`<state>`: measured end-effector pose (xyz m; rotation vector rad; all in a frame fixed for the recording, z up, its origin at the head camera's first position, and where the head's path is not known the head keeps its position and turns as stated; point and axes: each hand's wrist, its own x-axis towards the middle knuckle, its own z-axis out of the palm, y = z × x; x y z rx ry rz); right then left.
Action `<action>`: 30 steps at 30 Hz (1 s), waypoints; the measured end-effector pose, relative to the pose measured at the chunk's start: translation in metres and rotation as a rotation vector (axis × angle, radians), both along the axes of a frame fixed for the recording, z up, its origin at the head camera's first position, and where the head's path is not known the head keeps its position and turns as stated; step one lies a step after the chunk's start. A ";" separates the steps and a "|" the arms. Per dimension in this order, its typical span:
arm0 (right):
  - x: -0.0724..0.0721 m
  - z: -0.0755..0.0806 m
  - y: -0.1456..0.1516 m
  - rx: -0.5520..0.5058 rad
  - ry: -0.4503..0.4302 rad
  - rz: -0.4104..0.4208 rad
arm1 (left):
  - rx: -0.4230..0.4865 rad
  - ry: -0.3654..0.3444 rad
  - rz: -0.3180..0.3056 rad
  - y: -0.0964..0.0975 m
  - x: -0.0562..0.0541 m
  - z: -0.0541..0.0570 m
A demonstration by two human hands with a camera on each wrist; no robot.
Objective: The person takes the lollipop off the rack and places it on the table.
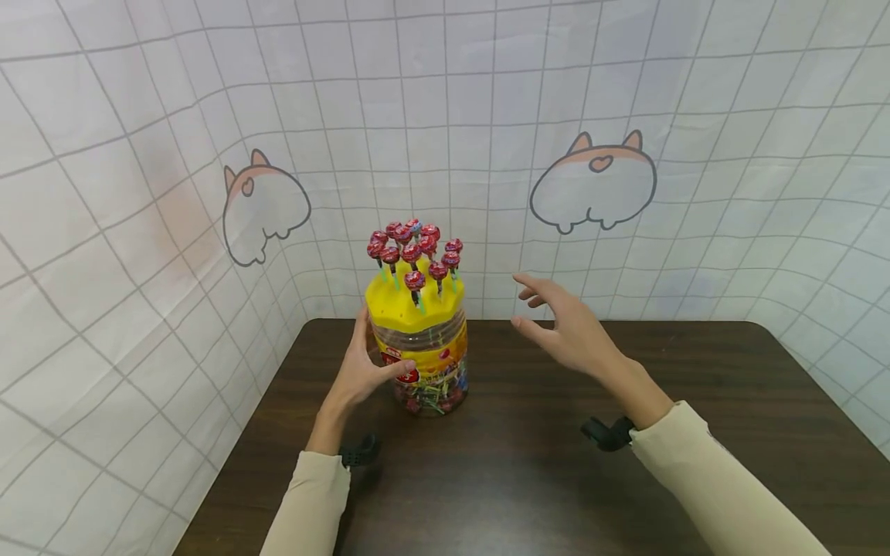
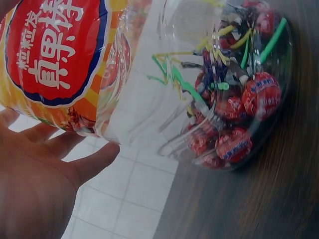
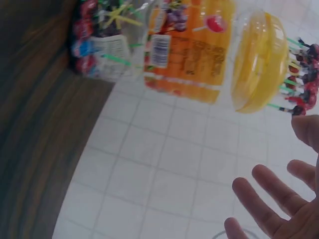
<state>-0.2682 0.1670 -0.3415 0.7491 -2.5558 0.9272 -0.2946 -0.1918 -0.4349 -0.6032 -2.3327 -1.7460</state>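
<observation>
A clear plastic lollipop jar (image 1: 445,359) stands upright on the table, with a yellow and orange label round its middle. Its yellow lid (image 1: 392,309) bears several red-wrapped lollipops (image 1: 414,281), stuck in by their green sticks. More wrapped lollipops (image 2: 234,144) lie loose in the bottom of the jar. From the left, my left hand (image 1: 356,374) holds the jar, thumb across the front and fingers round the far side. My right hand (image 1: 566,332) is in the air to the right of the jar, apart from it, its fingers spread and holding nothing.
The dark wooden table (image 1: 521,479) reaches back to a white cloth (image 1: 480,154) with a grey grid and cartoon animal drawings, which also hangs along both sides. Dark bands (image 1: 608,434) sit at both wrists, beside the cream sleeves (image 1: 709,471).
</observation>
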 end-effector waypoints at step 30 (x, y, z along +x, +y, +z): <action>-0.056 0.034 -0.066 -0.399 -0.122 0.128 | 0.133 0.016 -0.183 -0.003 -0.015 -0.008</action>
